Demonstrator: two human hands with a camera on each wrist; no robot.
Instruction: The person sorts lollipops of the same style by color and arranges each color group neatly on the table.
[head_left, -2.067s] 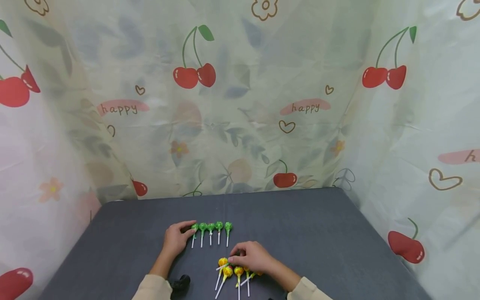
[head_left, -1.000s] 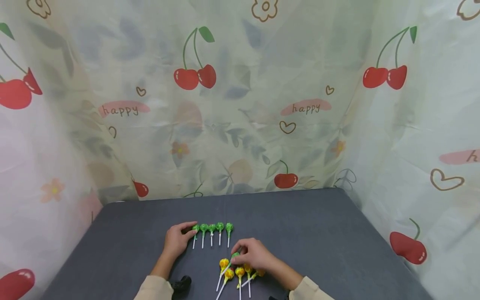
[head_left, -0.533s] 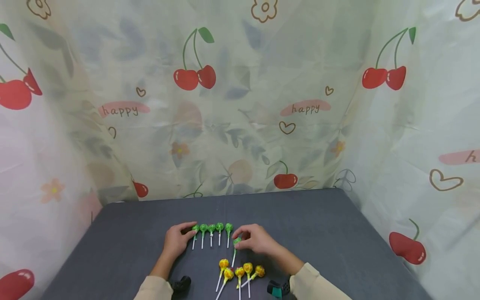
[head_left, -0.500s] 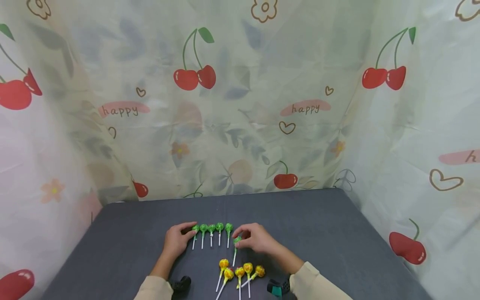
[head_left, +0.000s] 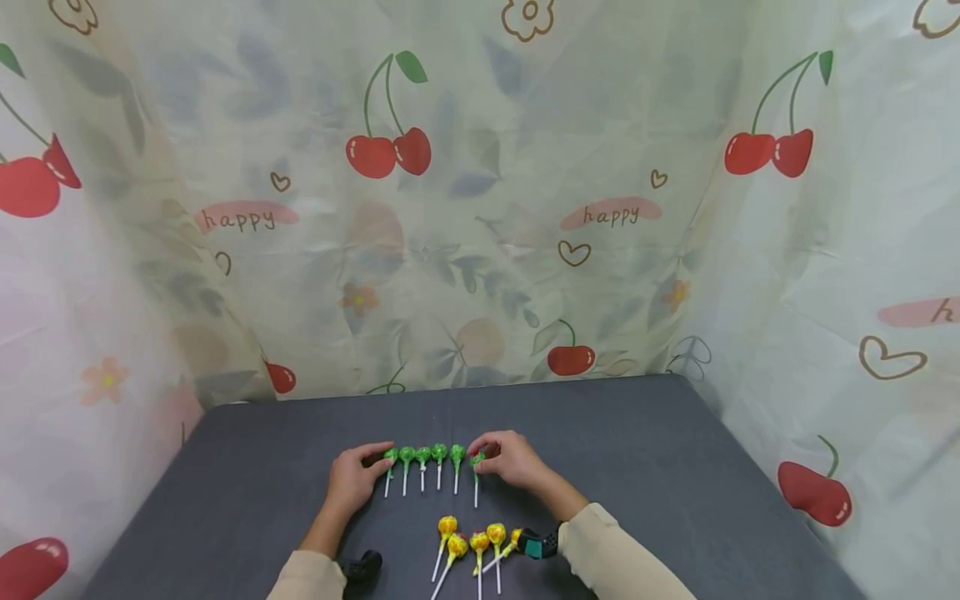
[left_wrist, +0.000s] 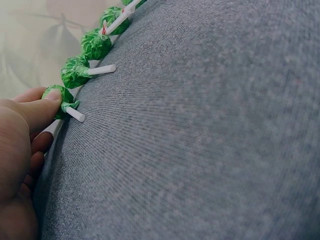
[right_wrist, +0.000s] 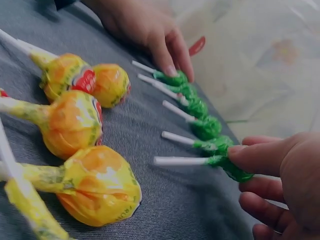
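Observation:
In the head view, several green-wrapped lollipops stand in a side-by-side row, like this middle one (head_left: 423, 455), sticks toward me. My left hand (head_left: 352, 482) is at the row's left end. Its thumb and fingers pinch the wrapped head of the leftmost green lollipop (left_wrist: 65, 95), seen close in the left wrist view. At the right end, my right hand (head_left: 519, 461) pinches another green lollipop (right_wrist: 185, 161) by its head, thumb on top; the stick points back, roughly parallel to its neighbours. Nearer me lies a loose group of yellow lollipops (head_left: 478, 542), some sticks crossing.
The dark grey table (head_left: 637, 475) carries everything. A cherry-patterned curtain (head_left: 480, 275) encloses its back and sides. A black wrist strap (head_left: 551, 544) on the right arm overlaps the rightmost yellow lollipop; another black wrist piece (head_left: 363, 568) shows by the left sleeve.
My right hand has carried a green lollipop from the yellow group up to the row's right end, its stick turning straighter. My left hand has stayed at the leftmost lollipop.

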